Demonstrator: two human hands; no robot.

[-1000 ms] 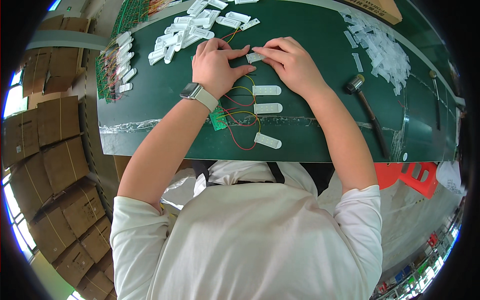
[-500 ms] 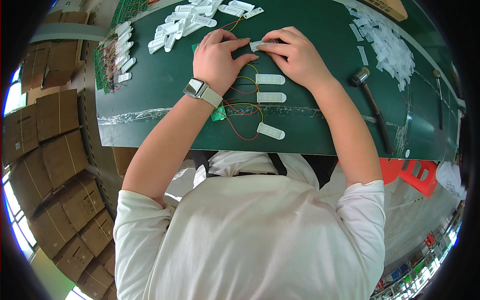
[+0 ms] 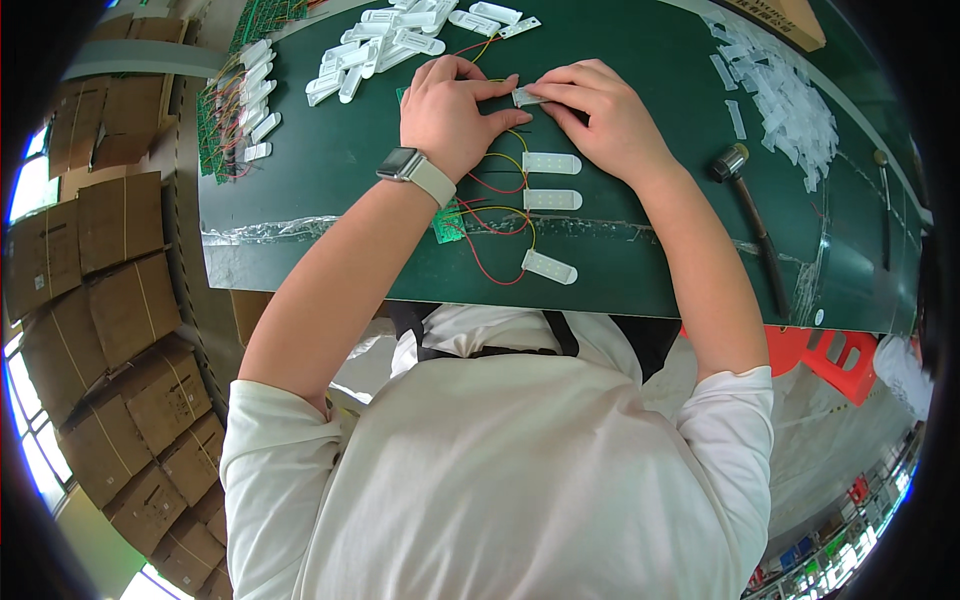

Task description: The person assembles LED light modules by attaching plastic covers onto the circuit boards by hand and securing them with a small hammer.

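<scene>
My right hand [image 3: 610,118] pinches a small white light housing [image 3: 524,97] between thumb and fingertips; the fingers partly cover it. My left hand [image 3: 448,112] is beside its left end, thumb and index finger apart, with a thin yellow wire by the index finger. The other left fingers are partly hidden. Nearer me lie three white light strips, an upper one [image 3: 552,163], a middle one [image 3: 553,199] and a tilted lower one [image 3: 550,267], with red and yellow wires. A green circuit board [image 3: 448,226] sits below my left wrist.
White housings [image 3: 375,45] are piled at the far left, beside wired strips on green boards [image 3: 212,135]. Clear plastic pieces [image 3: 795,115] form a heap at right. A hammer [image 3: 755,220] and a thin tool [image 3: 884,210] lie on the green table [image 3: 620,285].
The whole view has shifted slightly, so the table sits a little further right. Both hands keep nearly the same pose around the white housing.
</scene>
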